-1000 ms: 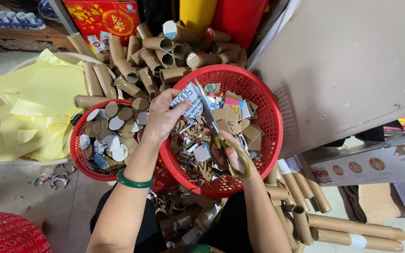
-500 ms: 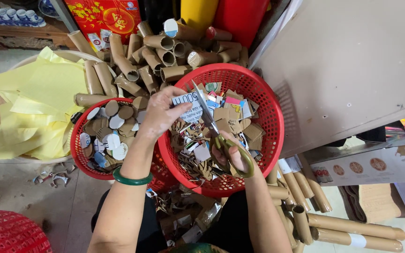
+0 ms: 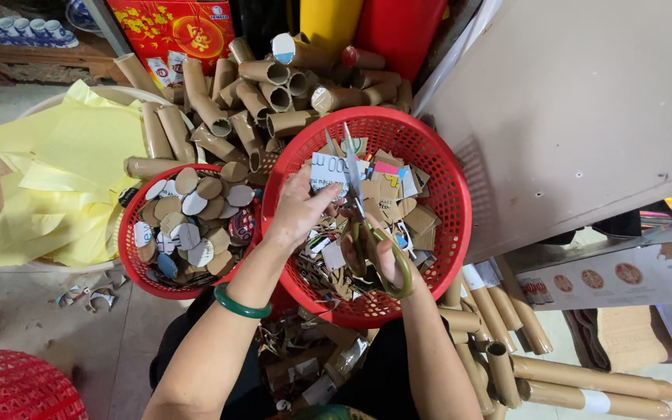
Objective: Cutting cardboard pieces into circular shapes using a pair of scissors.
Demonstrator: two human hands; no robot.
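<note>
My left hand (image 3: pixel 299 208), with a green bangle (image 3: pixel 240 302) on its wrist, pinches a printed piece of card (image 3: pixel 328 171) over the large red basket (image 3: pixel 445 167). My right hand (image 3: pixel 379 255) grips scissors (image 3: pixel 359 210) with olive-green handles. Their blades are spread and point away from me, straddling the card's right edge. The basket beneath holds several cardboard scraps and offcuts. A smaller red basket (image 3: pixel 130 257) to the left holds several round cardboard discs.
A heap of brown cardboard tubes (image 3: pixel 266 85) lies behind the baskets, and more tubes (image 3: pixel 577 381) lie at the lower right. A pale tub with yellow paper sheets (image 3: pixel 56 171) stands left. A grey board (image 3: pixel 585 101) leans at the right. Another red basket (image 3: pixel 9 389) sits bottom left.
The scissor blades have swung a little to the right and opened over the card. My left hand has kept its hold on the card, shifting slightly.
</note>
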